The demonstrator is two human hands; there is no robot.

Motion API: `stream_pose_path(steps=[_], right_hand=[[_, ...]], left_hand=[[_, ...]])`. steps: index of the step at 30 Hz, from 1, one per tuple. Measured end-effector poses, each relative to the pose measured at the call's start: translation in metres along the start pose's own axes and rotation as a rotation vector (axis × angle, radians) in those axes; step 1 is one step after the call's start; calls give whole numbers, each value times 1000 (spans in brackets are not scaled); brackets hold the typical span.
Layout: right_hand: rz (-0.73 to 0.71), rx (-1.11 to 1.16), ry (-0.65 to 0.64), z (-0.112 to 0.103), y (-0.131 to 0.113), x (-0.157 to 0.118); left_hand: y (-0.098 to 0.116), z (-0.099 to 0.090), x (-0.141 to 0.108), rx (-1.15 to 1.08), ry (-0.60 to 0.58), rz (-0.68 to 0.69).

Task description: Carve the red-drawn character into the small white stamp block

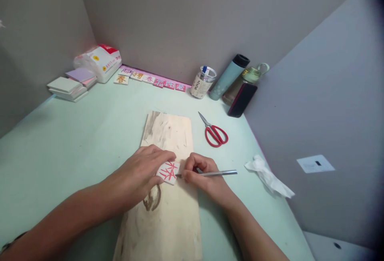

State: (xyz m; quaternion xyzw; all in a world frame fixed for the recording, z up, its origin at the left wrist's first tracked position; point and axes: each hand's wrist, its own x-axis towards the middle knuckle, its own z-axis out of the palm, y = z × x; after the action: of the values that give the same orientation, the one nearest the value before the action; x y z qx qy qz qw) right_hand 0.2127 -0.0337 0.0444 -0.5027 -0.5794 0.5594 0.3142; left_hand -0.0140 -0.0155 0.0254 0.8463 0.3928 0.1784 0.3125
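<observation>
A small white square tile [168, 172] with a red character on it lies tilted on a wooden board [171, 225]. My left hand [144, 167] grips the tile by its left side, thumb at the lower edge and fingers along the top. In my right hand [204, 172] is a slim silver craft knife [223, 173], held like a pen. Its tip is at the tile's right edge; whether it cuts into the surface is too small to tell. The board, with brown stains and a knot, lies lengthwise in front of me.
Red-handled scissors [215, 133] lie right of the board, and a crumpled tissue [270, 177] farther right. Along the back stand a clear jar [203, 83], a teal bottle [229, 77], a green-lidded bottle [253, 73], a phone [242, 100], lettered tiles [149, 79], a tissue pack [100, 63] and stacked blocks [67, 87].
</observation>
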Motion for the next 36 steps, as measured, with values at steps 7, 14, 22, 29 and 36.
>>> stream_pose_path(steps=[7,14,22,29,36], right_hand=[[-45,-19,104,5,6,0],[-49,-8,196,14,11,0],[-39,4,255,17,14,2],[-64,-42,291,23,12,0],[-58,-11,310,31,13,-1]], left_hand=[[13,-6,5,106,7,-40],[22,4,8,163,13,-136],[17,-5,2,-24,-70,-140],[19,-5,3,30,-64,-156],[21,-2,3,70,-43,-159]])
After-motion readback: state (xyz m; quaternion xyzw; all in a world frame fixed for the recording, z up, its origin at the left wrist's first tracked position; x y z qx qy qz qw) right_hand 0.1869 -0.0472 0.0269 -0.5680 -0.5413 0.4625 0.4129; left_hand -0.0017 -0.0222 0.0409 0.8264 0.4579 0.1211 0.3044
